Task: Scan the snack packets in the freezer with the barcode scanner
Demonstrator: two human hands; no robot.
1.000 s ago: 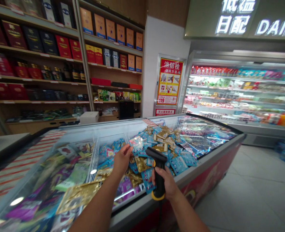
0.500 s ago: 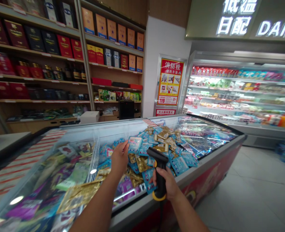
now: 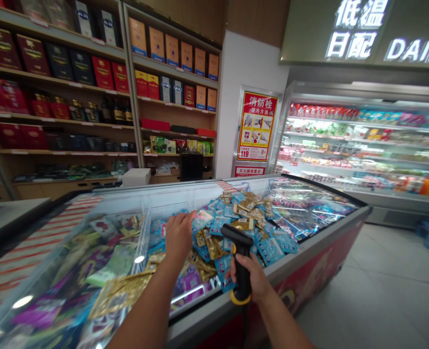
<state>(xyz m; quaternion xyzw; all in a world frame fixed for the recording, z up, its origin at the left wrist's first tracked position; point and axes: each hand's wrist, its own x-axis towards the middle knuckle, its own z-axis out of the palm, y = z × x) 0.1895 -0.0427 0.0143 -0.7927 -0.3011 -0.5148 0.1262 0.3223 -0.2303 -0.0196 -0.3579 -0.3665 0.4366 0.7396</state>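
My right hand (image 3: pixel 251 274) is wrapped round the handle of a black and yellow barcode scanner (image 3: pixel 238 242). Its head points forward and left over the open chest freezer, and a cable hangs below. My left hand (image 3: pixel 179 237) is closed on the left edge of a light blue packet (image 3: pixel 202 220), held over the heap; a reddish glow shows at the fingertips. Around and beyond both hands lie blue packets (image 3: pixel 272 249) and gold packets (image 3: pixel 213 245) in a pile. Purple packets (image 3: pixel 192 286) show lower down, between my forearms.
The chest freezer's near rim (image 3: pixel 272 271) runs in front of me. A white wire divider (image 3: pixel 142 232) separates the left section, full of mixed bags. Glass lids (image 3: pixel 314 203) cover the right end. Boxed-goods shelves (image 3: pixel 65 87) and a chilled display (image 3: pixel 363 140) stand behind.
My left hand has turned slightly, and the light blue packet in it now lies at a flatter tilt. The scanner stays almost where it was in my right hand. The view has shifted a little.
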